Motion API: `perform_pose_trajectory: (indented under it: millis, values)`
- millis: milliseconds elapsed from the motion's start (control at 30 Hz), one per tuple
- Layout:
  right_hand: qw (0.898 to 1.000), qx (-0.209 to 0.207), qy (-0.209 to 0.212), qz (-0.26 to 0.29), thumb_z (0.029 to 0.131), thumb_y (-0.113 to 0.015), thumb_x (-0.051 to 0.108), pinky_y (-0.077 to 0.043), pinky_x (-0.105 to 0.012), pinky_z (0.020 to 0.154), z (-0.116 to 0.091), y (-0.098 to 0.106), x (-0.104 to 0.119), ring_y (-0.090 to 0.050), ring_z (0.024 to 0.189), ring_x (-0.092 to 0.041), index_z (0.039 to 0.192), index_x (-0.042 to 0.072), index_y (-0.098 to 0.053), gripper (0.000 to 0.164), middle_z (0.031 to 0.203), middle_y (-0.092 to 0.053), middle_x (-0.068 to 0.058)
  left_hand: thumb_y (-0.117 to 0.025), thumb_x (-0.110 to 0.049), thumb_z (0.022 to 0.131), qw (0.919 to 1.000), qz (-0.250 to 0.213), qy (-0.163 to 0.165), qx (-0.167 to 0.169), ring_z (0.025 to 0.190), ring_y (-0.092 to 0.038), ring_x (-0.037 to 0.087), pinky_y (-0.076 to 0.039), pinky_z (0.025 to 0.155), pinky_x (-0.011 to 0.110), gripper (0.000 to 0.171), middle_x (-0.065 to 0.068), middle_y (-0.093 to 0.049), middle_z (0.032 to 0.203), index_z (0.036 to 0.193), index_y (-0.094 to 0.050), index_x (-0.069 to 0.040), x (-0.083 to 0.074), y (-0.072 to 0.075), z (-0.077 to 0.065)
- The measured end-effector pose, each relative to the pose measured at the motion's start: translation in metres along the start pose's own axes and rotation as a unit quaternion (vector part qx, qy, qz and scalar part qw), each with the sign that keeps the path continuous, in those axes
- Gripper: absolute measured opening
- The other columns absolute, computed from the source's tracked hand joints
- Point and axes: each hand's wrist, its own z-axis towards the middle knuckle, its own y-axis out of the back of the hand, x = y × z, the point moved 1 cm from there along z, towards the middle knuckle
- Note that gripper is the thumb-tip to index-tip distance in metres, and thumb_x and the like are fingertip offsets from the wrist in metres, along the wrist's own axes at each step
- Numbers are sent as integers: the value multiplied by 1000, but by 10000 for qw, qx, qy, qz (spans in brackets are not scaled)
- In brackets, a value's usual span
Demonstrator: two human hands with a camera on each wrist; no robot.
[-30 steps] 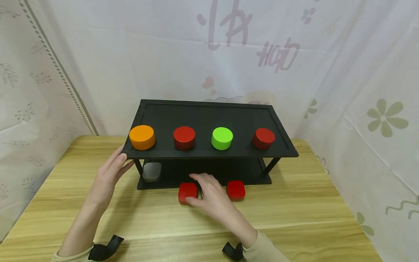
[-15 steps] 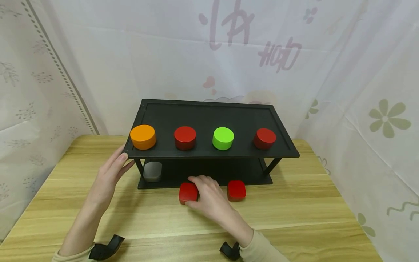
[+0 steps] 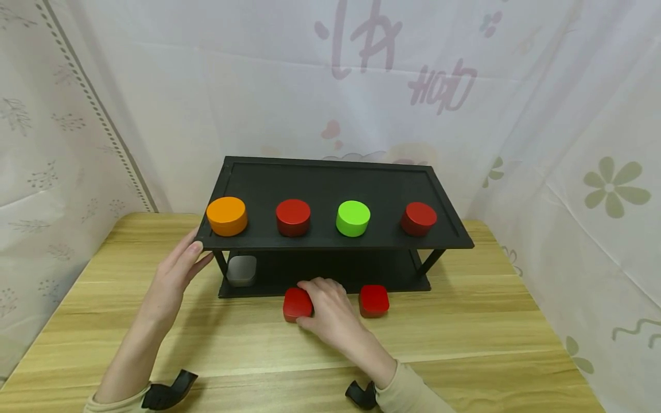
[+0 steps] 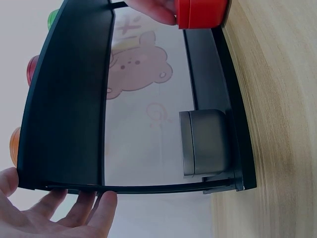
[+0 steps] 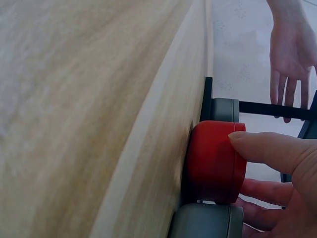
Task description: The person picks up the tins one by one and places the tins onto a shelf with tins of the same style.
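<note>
My left hand (image 3: 172, 272) holds the left front corner of a black two-level shelf (image 3: 330, 180), its thumb at the top board's edge and its fingers reaching beneath. My right hand (image 3: 333, 307) pinches a red square tin (image 3: 297, 305) with rounded corners, in front of the shelf. The right wrist view shows the thumb on the lid edge of this red tin (image 5: 215, 158) and the fingers at its other side. Beside it, a grey tin (image 5: 205, 221) is hidden under the hand in the head view. Another red square tin (image 3: 374, 301) stands to the right.
The top board bears orange (image 3: 227, 216), red (image 3: 293, 218), green (image 3: 353, 218) and dark red (image 3: 419, 219) round tins along its front. A grey square tin (image 3: 241, 271) stands at the lower board's left end. Patterned white cloth (image 3: 330, 86) hangs behind the wooden table (image 3: 248, 355).
My right hand has shifted slightly lower and its fingers have closed in against the left red square tin. The left hand stays at the shelf corner.
</note>
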Motion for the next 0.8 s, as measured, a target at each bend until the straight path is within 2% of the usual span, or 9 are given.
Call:
perform_pose_trajectory:
  millis: [433, 800]
  values:
    - [10000, -32, -43, -1, 69, -81, 24, -47, -48, 96, 1, 0, 1, -58, 100, -21, 118, 14, -63, 54, 109, -65, -1, -35, -23, 103, 10000, -88, -42, -11, 129, -42, -1, -42, 100, 11, 44, -2, -37, 149, 146, -35, -14, -1, -1, 0]
    - [10000, -60, 29, -63, 70, -81, 26, -44, -50, 102, 2, -1, 1, -60, 101, -18, 118, 14, -64, 53, 111, -65, 0, -35, -24, 103, 10000, -52, -47, -8, 128, -42, -2, -41, 100, 11, 45, -1, -38, 149, 147, -34, -15, -1, 0, 0]
